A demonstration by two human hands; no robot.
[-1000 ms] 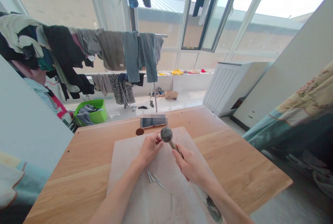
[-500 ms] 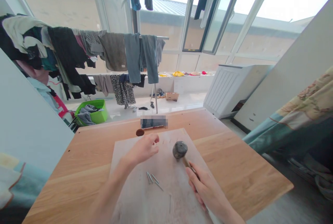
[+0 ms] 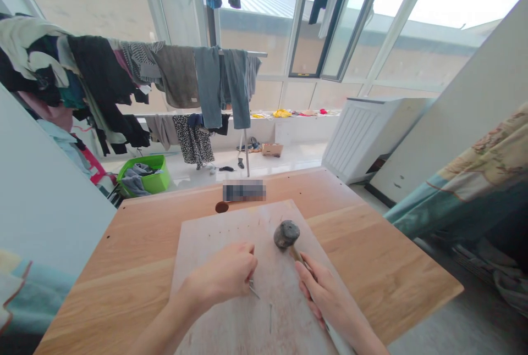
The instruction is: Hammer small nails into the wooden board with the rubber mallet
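Note:
My right hand (image 3: pixel 325 292) is closed around the wooden handle of a mallet (image 3: pixel 286 234), whose dark round head hangs over the right side of a pale board (image 3: pixel 284 283). My left hand (image 3: pixel 231 270) reaches down to the board with curled fingers, over several loose nails. One nail (image 3: pixel 254 290) pokes out below its fingertips; the others are hidden, and whether a nail is pinched does not show. Nearer to me lies another nail (image 3: pixel 270 317), apart from both hands. Small marks or nails (image 3: pixel 229 230) run in a row near the board's far edge.
The board lies on a wooden table (image 3: pixel 379 267) with a dark round hole (image 3: pixel 221 207). A blurred-out dark object (image 3: pixel 244 190) sits behind the board. Beyond are a green basket (image 3: pixel 154 176), clothes on a drying rack (image 3: pixel 177 77), and a white cabinet (image 3: pixel 350 138).
My left hand has come down and toward me, from above the far part of the board to the loose nails, which it now covers. My right hand with the mallet has hardly moved.

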